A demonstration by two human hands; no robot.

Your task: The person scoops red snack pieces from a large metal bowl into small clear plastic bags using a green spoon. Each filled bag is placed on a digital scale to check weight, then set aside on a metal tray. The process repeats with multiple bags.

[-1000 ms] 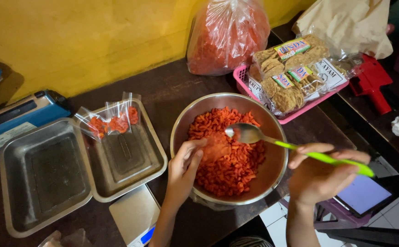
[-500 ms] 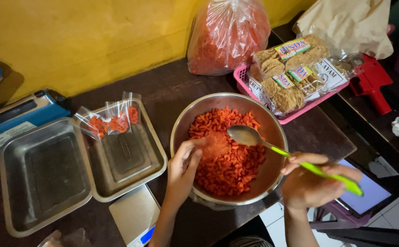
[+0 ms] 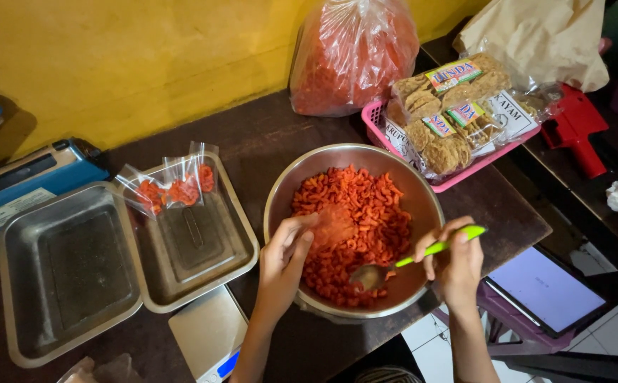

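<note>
Steel bowl (image 3: 280,195) near table edge (image 3: 465,280)

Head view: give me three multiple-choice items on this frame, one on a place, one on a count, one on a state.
1. Where is the spoon's bowl end?
A. Down in the steel bowl among the red snacks
B. On the scale
C. In the pink basket

2. How many small filled bags lie on the tray?
A. One
B. Three
C. Six

3. What is the left hand doing?
A. Resting flat on the table
B. Holding a small clear bag over the bowl
C. Gripping the scale

Answers: 1 A, its tip sits in the snacks, handle in the right hand. 2 B, three packets show side by side. 3 B, its fingers pinch the bag.
</note>
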